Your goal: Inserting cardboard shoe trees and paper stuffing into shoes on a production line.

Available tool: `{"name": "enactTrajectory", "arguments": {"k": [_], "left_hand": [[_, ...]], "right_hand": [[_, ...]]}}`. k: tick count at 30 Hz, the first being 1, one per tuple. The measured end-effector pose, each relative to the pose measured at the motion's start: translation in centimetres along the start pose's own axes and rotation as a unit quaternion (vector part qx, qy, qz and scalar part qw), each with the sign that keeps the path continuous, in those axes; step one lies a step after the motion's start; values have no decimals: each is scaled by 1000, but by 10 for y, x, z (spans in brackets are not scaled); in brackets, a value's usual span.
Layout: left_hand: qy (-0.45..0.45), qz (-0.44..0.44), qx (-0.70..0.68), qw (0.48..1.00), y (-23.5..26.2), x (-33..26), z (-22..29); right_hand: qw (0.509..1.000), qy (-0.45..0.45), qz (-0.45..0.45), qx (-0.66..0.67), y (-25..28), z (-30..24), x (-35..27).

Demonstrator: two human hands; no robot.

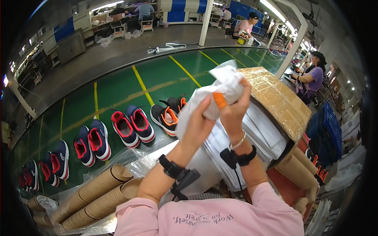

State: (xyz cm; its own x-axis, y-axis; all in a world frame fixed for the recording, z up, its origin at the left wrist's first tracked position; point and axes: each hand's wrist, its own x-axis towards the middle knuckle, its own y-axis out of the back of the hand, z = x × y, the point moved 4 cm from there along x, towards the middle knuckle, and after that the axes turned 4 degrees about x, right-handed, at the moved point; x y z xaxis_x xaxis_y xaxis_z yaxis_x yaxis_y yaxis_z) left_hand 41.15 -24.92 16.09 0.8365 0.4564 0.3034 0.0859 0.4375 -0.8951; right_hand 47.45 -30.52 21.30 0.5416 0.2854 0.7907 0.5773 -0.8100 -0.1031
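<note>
The white paper [220,84] covers most fingers of the left hand [199,126] and the palm of the right hand [234,108]. The stack of sheets [260,133] is partly hidden under the cardboard lid [277,100]. The far workers are too small to see clearly.

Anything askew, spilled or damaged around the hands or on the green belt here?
Nothing is clearly wrong. Both hands, left and right, crumple white paper. Shoe pairs sit in a tidy row on the belt. Cone stacks lie on their sides, nested, none spilled.
</note>
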Motion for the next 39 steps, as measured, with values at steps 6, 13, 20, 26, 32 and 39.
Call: {"name": "enactTrajectory", "arguments": {"k": [6, 13, 20, 26, 32, 39], "left_hand": [[-31, -21, 72, 997, 7, 21, 17], [-68, 99, 421, 899, 27, 31, 27], [133, 1, 407, 904, 45, 13, 17], [3, 131, 504, 854, 94, 25, 46], [77, 125, 506, 850, 125, 65, 94], [107, 101, 893, 425, 218, 89, 101]], "right_hand": [[996, 10, 57, 66, 14, 0, 4], [987, 61, -132, 69, 10, -7, 8], [963, -56, -207, -162, 5, 53, 10], [937, -234, -256, 30, -31, 118, -1], [888, -91, -378, -246, -26, 116, -8], [651, -360, -581, -331, -63, 164, -10]]}}
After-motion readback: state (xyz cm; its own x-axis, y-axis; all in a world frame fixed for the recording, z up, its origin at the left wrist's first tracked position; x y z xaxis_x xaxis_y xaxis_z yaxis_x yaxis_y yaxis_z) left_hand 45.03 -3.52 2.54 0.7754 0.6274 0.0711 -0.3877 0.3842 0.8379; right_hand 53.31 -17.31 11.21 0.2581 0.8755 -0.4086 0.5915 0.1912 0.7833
